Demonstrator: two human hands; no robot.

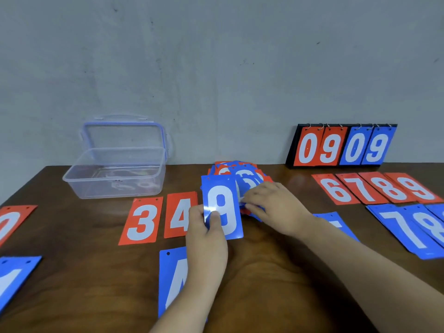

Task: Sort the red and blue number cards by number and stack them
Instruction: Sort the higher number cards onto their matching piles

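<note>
My left hand [206, 234] pinches the lower left edge of a blue 9 card [225, 203], held above the table's middle. My right hand [274, 205] rests on a mixed pile of red and blue cards [237, 171], its fingers curled on the pile's near edge. Red 3 [141, 221] and red 4 [179, 215] lie left of the blue 9. Red 6 [336, 189], 7 [360, 188], 8 [386, 187] and 9 [415, 187] lie in a row at the right. Blue 7 [403, 230] and blue 8 [432, 227] lie below them. A blue 4 [173, 280] sits under my left forearm.
An open clear plastic box [115, 174] stands at the back left. A flip scoreboard showing 09 09 [341, 146] leans against the wall at the back right. A red 0 [9, 222] and a blue 1 [14, 277] lie at the left edge. Another blue card [336, 222] is partly hidden under my right forearm.
</note>
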